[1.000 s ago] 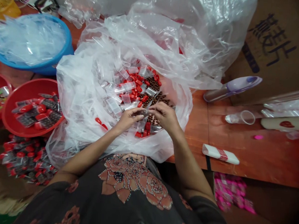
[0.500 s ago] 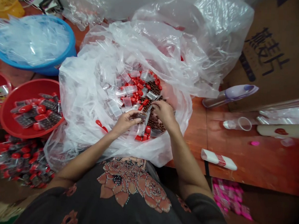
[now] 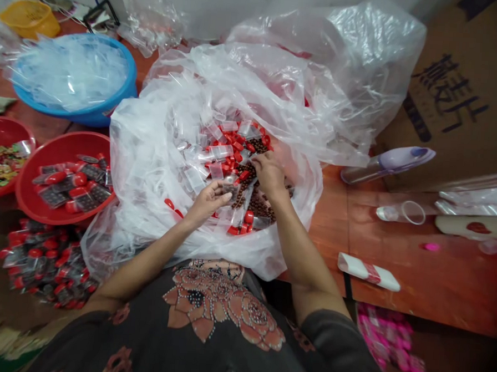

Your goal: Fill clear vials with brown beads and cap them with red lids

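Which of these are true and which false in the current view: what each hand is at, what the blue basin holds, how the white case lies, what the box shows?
1. The left hand holds a small clear container. True.
2. The blue basin holds translucent plastic pieces. True.
3. The right hand is over the blue basin. False: it is at the brown balls.
4. The white case stands upright. False: it lies flat.
5. The cardboard box bears dark lettering. True.

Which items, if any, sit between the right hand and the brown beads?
Nothing visible. The right hand is right at the brown beads; whether it touches them, I can't tell. Red caps lie beside the beads, and the translucent plastic sheeting spreads around, not over the beads near the hand.
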The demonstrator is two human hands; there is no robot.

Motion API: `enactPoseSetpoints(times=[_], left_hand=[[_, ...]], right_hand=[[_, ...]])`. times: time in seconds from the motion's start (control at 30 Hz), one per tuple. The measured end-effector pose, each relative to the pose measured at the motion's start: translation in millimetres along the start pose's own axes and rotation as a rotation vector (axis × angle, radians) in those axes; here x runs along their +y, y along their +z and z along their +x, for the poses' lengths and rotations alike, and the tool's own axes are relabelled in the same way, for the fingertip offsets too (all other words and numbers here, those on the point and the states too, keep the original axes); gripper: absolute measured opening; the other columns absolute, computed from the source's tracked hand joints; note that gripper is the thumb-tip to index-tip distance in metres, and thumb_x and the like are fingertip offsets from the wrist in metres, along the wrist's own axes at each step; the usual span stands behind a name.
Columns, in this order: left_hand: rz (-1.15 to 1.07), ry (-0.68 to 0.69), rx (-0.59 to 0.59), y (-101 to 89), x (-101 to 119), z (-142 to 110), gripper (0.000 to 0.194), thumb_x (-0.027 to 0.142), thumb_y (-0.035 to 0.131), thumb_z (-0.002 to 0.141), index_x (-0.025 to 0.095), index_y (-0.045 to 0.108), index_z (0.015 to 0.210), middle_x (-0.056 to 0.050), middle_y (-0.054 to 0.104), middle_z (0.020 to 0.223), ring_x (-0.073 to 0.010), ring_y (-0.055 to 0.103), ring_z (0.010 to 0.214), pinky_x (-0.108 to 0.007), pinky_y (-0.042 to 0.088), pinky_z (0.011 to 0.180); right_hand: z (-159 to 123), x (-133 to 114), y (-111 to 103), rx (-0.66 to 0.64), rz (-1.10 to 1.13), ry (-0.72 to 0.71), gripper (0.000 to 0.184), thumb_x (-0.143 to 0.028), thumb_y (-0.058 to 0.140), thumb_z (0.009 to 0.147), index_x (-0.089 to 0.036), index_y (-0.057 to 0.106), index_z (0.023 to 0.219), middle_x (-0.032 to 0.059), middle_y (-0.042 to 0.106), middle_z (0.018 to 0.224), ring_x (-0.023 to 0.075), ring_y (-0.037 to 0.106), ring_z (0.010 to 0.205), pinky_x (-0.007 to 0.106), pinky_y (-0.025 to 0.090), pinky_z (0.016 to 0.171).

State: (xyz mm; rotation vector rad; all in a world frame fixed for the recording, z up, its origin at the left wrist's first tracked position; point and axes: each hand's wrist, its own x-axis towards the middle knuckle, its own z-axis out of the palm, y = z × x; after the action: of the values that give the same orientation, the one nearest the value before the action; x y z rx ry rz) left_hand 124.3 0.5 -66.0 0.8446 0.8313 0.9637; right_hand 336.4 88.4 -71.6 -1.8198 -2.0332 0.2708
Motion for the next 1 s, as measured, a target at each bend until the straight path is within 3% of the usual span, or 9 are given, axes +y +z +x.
enactPoseSetpoints(times=[0.17, 0.3, 0.43, 0.5, 0.63, 0.73, 0.87, 1.0], left_hand=[[0.041, 0.027, -0.017, -0.5, 1.2, -3.5, 0.040, 0.032, 0.078, 0.079, 0.018, 0.065, 0.113, -0.007, 0.070, 0.113, -0.0177, 0.066, 0.101, -0.032, 0.055, 0.090], [0.072, 0.053, -0.016, -0.4, 2.7, -7.0, 0.037, 0.032, 0.077, 0.079, 0.018, 0.067, 0.112, -0.007, 0.071, 0.112, -0.0169, 0.066, 0.100, -0.031, 0.055, 0.090], [0.080, 0.036, -0.036, 4.4, 1.7, -9.6, 0.037, 0.032, 0.077, 0.079, 0.017, 0.068, 0.111, -0.008, 0.071, 0.111, -0.0169, 0.067, 0.098, -0.033, 0.056, 0.090], [0.099, 0.037, -0.056, 7.4, 1.5, -11.2, 0.037, 0.032, 0.077, 0.079, 0.017, 0.069, 0.112, -0.008, 0.072, 0.113, -0.0172, 0.067, 0.100, -0.033, 0.055, 0.091], [0.224, 0.060, -0.090, 11.2, 3.7, -14.6, 0.039, 0.034, 0.075, 0.080, 0.017, 0.070, 0.115, -0.010, 0.072, 0.116, -0.0201, 0.067, 0.105, -0.037, 0.054, 0.094], [0.332, 0.096, -0.098, 13.1, 4.8, -15.8, 0.038, 0.034, 0.073, 0.082, 0.017, 0.071, 0.116, -0.010, 0.072, 0.116, -0.0212, 0.067, 0.104, -0.039, 0.053, 0.095], [0.445, 0.138, -0.106, 15.2, 3.9, -16.2, 0.034, 0.034, 0.071, 0.081, 0.015, 0.074, 0.110, -0.009, 0.075, 0.105, -0.0200, 0.068, 0.095, -0.036, 0.054, 0.088], [0.540, 0.153, -0.138, 14.6, 5.2, -17.2, 0.029, 0.034, 0.070, 0.082, 0.016, 0.076, 0.104, -0.008, 0.075, 0.100, -0.0181, 0.066, 0.088, -0.033, 0.053, 0.083]], right_hand=[[-8.0, -2.9, 9.3, -0.236, 0.074, -0.146, 0.019, -0.029, 0.065, 0.089, -0.018, 0.074, 0.102, 0.0093, 0.068, 0.096, 0.0249, 0.061, 0.094, 0.036, 0.047, 0.090], [-29.1, 4.5, 11.2, -0.166, 0.199, -0.093, 0.030, -0.021, 0.066, 0.085, -0.018, 0.070, 0.114, 0.0099, 0.065, 0.109, 0.0236, 0.062, 0.098, 0.036, 0.049, 0.090], [-50.2, 11.6, 6.1, -0.213, 0.113, -0.113, 0.019, -0.019, 0.064, 0.085, -0.018, 0.074, 0.102, 0.0109, 0.066, 0.106, 0.0243, 0.063, 0.096, 0.037, 0.049, 0.089], [-58.7, 10.4, 1.8, -0.156, 0.136, -0.081, 0.017, -0.021, 0.064, 0.086, -0.018, 0.074, 0.099, 0.0113, 0.069, 0.103, 0.0256, 0.063, 0.097, 0.039, 0.049, 0.091], [-75.4, -6.7, -13.8, 0.049, 0.640, 0.090, 0.028, -0.034, 0.065, 0.088, -0.022, 0.072, 0.112, 0.0064, 0.073, 0.106, 0.0229, 0.066, 0.098, 0.040, 0.052, 0.090], [-90.0, -27.5, -30.4, -0.004, 0.965, 0.123, 0.035, -0.039, 0.070, 0.085, -0.026, 0.071, 0.118, 0.0022, 0.075, 0.108, 0.0197, 0.068, 0.098, 0.038, 0.054, 0.090], [-106.4, -46.1, -43.1, 0.000, 0.915, 0.034, 0.027, -0.032, 0.074, 0.083, -0.032, 0.076, 0.110, 0.0005, 0.075, 0.102, 0.0177, 0.068, 0.096, 0.037, 0.053, 0.090], [-113.8, -47.0, -39.4, 0.040, 0.824, -0.079, 0.029, -0.028, 0.070, 0.087, -0.038, 0.074, 0.113, 0.0001, 0.074, 0.098, 0.0165, 0.068, 0.091, 0.035, 0.055, 0.083]])
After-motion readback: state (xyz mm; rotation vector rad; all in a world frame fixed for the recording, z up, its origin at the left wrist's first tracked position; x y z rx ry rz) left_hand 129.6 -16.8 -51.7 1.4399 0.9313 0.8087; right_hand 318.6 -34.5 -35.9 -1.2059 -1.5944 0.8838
